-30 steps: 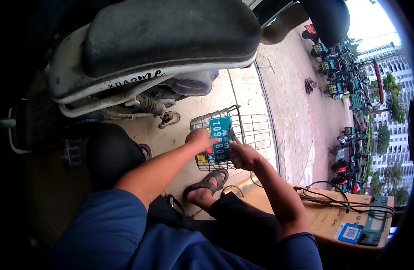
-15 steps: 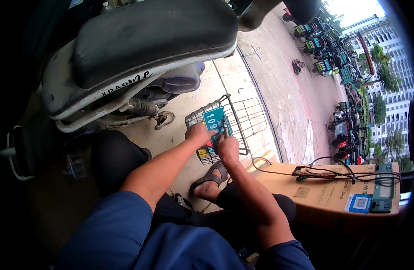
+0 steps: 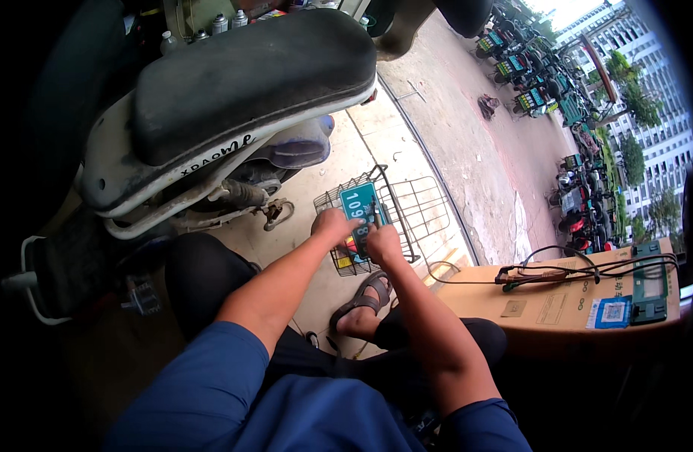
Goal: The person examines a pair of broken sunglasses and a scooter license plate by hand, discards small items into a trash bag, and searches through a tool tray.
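A green licence plate (image 3: 351, 197) with white characters rests tilted against a black wire basket (image 3: 418, 258) on the floor in front of me. My left hand (image 3: 333, 227) grips the plate's left edge, a finger extended across its face. My right hand (image 3: 384, 245) is closed around a slim dark tool (image 3: 375, 212), its upper part showing against the plate; its exact kind is too small to make out. A yellow and red printed piece (image 3: 346, 255) shows in the basket below the plate.
A white scooter with a black seat (image 3: 256, 83) stands at the left, its kickstand low. On my right lies a cardboard box (image 3: 542, 301) with black cables (image 3: 557, 273) and a green-cased device (image 3: 649, 286). My sandalled foot (image 3: 365, 305) is beside the basket. Parked scooters (image 3: 531, 94) line the far right.
The view has shifted slightly, so bottles behind the scooter show more. Both hands stay at the plate, and the dark tool has barely moved on it.
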Available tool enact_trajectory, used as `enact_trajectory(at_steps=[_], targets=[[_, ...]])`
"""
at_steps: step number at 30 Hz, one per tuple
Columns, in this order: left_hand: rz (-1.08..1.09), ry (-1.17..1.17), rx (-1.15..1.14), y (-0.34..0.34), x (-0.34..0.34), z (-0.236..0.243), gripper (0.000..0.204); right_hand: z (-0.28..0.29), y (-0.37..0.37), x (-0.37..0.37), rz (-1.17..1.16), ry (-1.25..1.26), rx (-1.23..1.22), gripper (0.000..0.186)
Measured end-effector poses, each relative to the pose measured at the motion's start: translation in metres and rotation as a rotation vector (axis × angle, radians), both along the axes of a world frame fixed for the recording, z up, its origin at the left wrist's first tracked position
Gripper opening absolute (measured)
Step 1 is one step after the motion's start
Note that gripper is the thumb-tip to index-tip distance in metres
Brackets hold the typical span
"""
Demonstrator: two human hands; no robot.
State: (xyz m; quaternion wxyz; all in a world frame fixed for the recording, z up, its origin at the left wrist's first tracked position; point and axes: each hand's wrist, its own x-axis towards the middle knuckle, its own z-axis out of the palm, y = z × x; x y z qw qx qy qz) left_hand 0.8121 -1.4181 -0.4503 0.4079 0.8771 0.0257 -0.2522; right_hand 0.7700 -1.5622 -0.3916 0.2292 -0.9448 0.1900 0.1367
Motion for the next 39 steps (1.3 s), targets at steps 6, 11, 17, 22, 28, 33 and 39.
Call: enact_trajectory(at_steps=[6,11,17,22,28,33,39], targets=[[0.069,0.029,-0.071,0.001,0.002,-0.002,0.06,0.022,-0.066,0.049,-0.147,0.665,0.884,0.029],[0.08,-0.087,-0.008,-0.012,0.004,-0.018,0.062,0.01,-0.121,0.08,-0.152,1.006,1.21,0.017],[0.04,-0.054,-0.035,-0.008,0.004,-0.013,0.06,0.032,-0.122,0.084,-0.102,1.098,1.333,0.032],[0.004,-0.018,-0.033,-0.009,0.005,-0.015,0.06,0.023,-0.125,0.078,-0.16,1.122,1.433,0.047],[-0.033,0.116,-0.099,0.0,0.007,0.01,0.062,0.021,-0.111,0.062,-0.437,1.065,1.489,0.034],[-0.051,-0.123,-0.001,-0.006,0.004,-0.022,0.064,0.04,-0.1,0.077,-0.288,1.047,1.094,0.039],[-0.014,0.013,-0.107,-0.006,0.001,-0.007,0.06,0.051,-0.093,0.083,-0.051,0.89,0.774,0.04]])
